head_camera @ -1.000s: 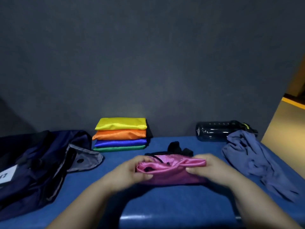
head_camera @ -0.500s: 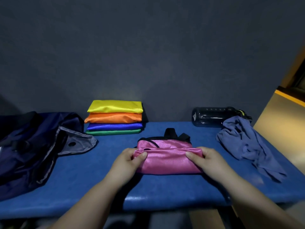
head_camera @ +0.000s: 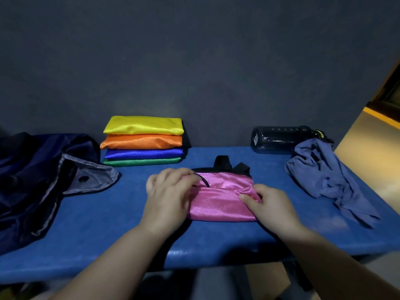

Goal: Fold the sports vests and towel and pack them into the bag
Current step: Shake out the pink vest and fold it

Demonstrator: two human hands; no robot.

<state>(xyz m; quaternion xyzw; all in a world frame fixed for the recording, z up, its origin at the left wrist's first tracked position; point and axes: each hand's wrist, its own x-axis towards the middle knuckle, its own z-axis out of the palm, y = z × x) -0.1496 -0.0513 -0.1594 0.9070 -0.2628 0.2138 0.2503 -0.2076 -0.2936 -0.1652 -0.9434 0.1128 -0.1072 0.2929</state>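
A folded pink vest [head_camera: 220, 202] with black trim lies in the middle of the blue table [head_camera: 108, 224]. My left hand [head_camera: 168, 195] lies over the vest's left end, fingers curled on the fabric. My right hand [head_camera: 268, 206] pinches a fold at the vest's right end. Behind them sits a stack of folded vests [head_camera: 142, 146], yellow on top, then orange, blue and green. The dark navy bag [head_camera: 39, 180] lies open at the left. A crumpled blue-grey towel [head_camera: 329, 182] is heaped at the right.
A dark water bottle [head_camera: 283, 138] lies on its side at the back right, partly under the towel. A grey wall closes off the table's far side. The table's front edge runs just below my forearms.
The pink vest has gone from held above the table to lying flat on it. My left hand has slid over its left end; my right hand now pinches the right end.
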